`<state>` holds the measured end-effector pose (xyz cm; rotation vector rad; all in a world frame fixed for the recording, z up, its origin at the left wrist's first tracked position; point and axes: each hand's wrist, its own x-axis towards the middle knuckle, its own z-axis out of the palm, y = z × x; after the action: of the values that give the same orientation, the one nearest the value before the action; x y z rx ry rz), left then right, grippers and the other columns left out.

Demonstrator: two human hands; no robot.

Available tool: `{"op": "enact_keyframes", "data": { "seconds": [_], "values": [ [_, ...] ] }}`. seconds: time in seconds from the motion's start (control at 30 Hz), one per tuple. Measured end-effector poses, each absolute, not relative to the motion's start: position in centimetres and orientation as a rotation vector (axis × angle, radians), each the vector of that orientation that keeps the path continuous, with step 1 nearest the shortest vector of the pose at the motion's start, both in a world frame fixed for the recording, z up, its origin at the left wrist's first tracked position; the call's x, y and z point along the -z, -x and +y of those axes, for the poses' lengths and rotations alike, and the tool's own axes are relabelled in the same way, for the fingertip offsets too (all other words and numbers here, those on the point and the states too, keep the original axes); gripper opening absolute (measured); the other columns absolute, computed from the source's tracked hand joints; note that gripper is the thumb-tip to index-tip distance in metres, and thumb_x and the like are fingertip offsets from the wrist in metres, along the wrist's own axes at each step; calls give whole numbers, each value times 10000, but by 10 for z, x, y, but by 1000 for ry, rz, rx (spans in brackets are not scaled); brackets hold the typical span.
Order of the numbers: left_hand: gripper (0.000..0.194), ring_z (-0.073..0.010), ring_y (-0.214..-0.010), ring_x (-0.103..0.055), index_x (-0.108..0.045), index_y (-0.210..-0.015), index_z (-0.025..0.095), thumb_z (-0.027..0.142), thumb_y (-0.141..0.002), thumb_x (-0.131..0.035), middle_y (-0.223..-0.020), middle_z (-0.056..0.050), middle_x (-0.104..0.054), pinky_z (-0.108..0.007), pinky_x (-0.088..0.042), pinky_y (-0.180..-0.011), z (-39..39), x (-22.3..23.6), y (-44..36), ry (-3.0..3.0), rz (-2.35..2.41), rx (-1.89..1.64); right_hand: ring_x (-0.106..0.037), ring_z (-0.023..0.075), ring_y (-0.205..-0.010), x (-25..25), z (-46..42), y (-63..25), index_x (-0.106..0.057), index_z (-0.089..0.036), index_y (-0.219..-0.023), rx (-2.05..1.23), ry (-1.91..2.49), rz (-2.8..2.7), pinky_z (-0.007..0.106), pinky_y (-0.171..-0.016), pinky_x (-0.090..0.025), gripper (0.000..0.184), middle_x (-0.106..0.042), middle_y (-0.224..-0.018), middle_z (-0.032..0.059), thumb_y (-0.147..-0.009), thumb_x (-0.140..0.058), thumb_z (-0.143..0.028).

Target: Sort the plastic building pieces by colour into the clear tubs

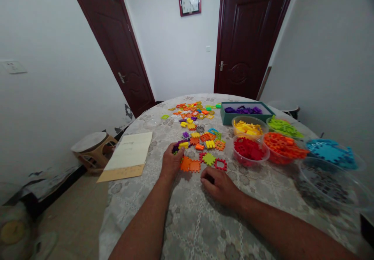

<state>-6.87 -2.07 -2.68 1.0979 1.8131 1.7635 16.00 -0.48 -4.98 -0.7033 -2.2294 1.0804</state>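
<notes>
Yellow plastic piece [184, 145] lies on the table at the fingertips of the left hand [172, 161], its long axis running mostly sideways, the right end angled slightly away from the person. Purple pieces [175, 148] sit against it, partly hidden by the fingers. The left thumb points forward, a little apart from the index finger; whether they pinch anything I cannot tell. Just right of the thumb lie two orange toothed plates [190, 165], side by side, their joint long axis crossing from left to right. Next comes a green toothed plate [209, 159] between red ones, the row slanting nearer toward its right end at the red frame [220, 164]. Close below that frame the right hand [219, 185] rests on the cloth, loosely curled with a small gap by the thumb; what its fingers may cover is hidden. Farther out, more coloured pieces [193, 112] are strewn toward the far edge. Clear tubs of sorted pieces, including a red-filled tub [251, 162], and a green box [226, 118] stand to the right; paper sheets [128, 151] lie left.
</notes>
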Motion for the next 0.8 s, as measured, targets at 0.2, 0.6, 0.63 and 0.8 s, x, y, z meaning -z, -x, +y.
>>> {"op": "enact_keyframes", "data": {
  "seconds": [0.2, 0.6, 0.63, 0.8],
  "values": [
    [461, -102, -535, -549, -676, -1034, 190, 402, -671, -866, -722, 47, -630, -206, -413, -486, -18, 13, 49, -410, 1223, -1907, -627, 181, -808, 53, 1, -158, -682, -208, -1002, -1211, 797, -1993, 301, -741, -460, 135, -684, -874, 13, -964, -589, -299],
    [326, -236, -910, -686, -728, -1044, 205, 444, -823, -728, -980, -56, -750, -339, -527, -831, -4, 29, -11, -819, 1942, -1940, -573, 151, -723, 38, 4, -156, -644, -208, -951, -1174, 840, -1751, 276, -684, -440, 142, -625, -803, -24, -901, -657, -340],
    [321, -242, -912, -685, -729, -1039, 207, 443, -822, -728, -966, -54, -749, -346, -526, -843, -4, 30, -10, -847, 1972, -1929, -552, 144, -702, 37, 4, -155, -628, -208, -887, -1148, 870, -1758, 270, -666, -419, 109, -602, -761, -34, -892, -649, -315],
    [364, -191, -798, -659, -722, -1074, 211, 474, -823, -745, -917, -24, -723, -298, -520, -723, -1, 31, -2, -791, 1897, -1923, -500, 126, -638, 34, 1, -154, -571, -217, -812, -1180, 933, -1709, 250, -604, -369, 91, -536, -676, -63, -865, -626, -267]
  ]
}}
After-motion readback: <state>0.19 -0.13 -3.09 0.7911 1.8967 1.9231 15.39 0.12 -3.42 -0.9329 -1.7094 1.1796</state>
